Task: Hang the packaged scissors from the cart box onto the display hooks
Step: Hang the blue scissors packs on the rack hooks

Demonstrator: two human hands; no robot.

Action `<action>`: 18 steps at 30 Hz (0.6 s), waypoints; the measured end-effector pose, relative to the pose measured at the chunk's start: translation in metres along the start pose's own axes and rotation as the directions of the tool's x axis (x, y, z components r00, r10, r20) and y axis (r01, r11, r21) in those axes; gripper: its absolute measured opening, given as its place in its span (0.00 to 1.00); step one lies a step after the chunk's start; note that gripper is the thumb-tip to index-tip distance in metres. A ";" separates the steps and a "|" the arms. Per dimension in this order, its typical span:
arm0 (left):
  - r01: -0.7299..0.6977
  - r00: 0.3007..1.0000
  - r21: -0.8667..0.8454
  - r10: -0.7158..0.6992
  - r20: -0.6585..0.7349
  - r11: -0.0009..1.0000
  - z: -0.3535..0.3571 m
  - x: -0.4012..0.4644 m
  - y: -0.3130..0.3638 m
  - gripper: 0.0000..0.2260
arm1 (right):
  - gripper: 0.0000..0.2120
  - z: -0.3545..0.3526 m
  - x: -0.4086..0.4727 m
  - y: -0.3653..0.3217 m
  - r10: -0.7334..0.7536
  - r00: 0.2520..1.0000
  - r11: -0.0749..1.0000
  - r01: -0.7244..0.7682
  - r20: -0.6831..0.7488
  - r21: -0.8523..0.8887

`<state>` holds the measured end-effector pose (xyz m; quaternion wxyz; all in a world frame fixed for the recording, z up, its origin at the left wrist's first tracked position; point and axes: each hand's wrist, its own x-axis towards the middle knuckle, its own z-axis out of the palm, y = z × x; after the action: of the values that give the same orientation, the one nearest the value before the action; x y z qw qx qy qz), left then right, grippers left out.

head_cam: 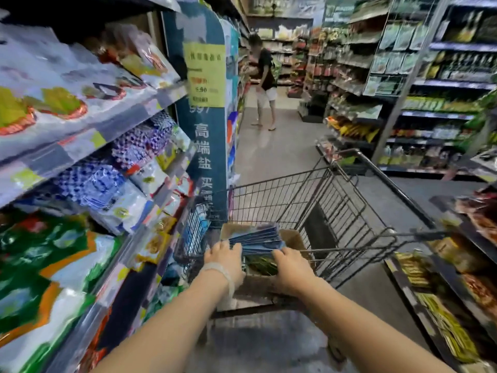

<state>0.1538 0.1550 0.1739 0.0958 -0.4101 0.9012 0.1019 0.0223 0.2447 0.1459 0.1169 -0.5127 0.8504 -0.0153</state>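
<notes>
I have both hands down in the cardboard box (291,236) that sits at the near end of the shopping cart (330,200). My left hand (224,261) has its fingers curled onto the left edge of a fanned stack of blue packaged scissors (256,239); my right hand (291,267) curls round the stack's right near corner, so the bundle is pinched between the two. The packs stand in the near half of the box, leaning toward its far wall, with some green packaging visible under them at the near wall.

I judge this to be the pick-up step: gathering a bundle before any hanging begins. To do it well I would square the fan first, pressing both edges inward so the cards line up, then lift straight up clear of the box rim and the cart's wire wall. Keeping the hang holes all at one end would save sorting later, though I cannot make out the holes here. A loose fan could shed cards back into the box.

I see no display hooks clearly; the shelving (88,146) along the cart's left side carries bagged goods.
</notes>
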 end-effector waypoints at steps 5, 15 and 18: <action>0.022 0.999 -0.017 -0.021 0.030 1.000 -0.001 0.065 -0.007 0.27 | 0.26 -0.003 0.074 0.021 0.009 0.999 1.000 -0.010 0.053 0.024; 0.224 0.951 -0.058 -0.205 0.232 0.973 0.017 0.238 -0.017 0.30 | 0.28 0.024 0.289 0.055 -0.137 0.959 0.988 0.149 0.247 -0.030; 0.293 0.911 -0.065 -0.257 0.323 0.954 0.031 0.292 -0.020 0.30 | 0.26 0.035 0.347 0.073 -0.166 0.926 0.981 0.191 0.340 -0.043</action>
<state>-0.0168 -0.0596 0.0674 0.2268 -0.5165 0.8008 0.2013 -0.1889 -0.0214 0.0380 0.2384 -0.5872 0.7679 0.0933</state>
